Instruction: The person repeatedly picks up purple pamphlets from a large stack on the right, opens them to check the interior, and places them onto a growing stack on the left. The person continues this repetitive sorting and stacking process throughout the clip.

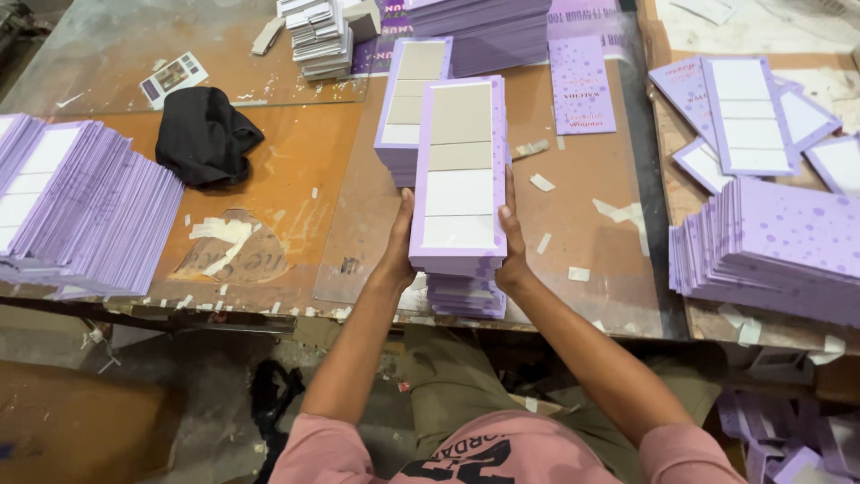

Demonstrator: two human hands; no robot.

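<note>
Stack of lilac card covers (458, 179): tall, narrow, grey and white panels showing on the top sheet, lilac border round them. It stands near the front edge of the worktable (296, 188), gripped from both sides by you.

Your left hand (397, 255) presses flat against the stack's left side, fingers straight and mostly hidden behind it, thumb up along the edge. Your right hand (511, 246) mirrors it on the right side, palm against the sheets, fingers extended upward. Both hands open and flat, clamping the stack between them rather than curling round it. Lower sheets of the stack sit slightly out of line below your palms.

Just behind, touching or nearly so: a second stack (408, 112) of the same covers, lower, angled slightly left.

Further out: a large fanned pile (76, 211) of covers at the table's left end; a black cloth (204, 134) beside it. Right side, another thick heap (775, 251) with dotted lilac faces up, loose covers (748, 116) scattered behind it. A single dotted lilac sheet (582, 85) lies flat behind centre. Paper scraps (542, 182) litter the tabletop.
</note>
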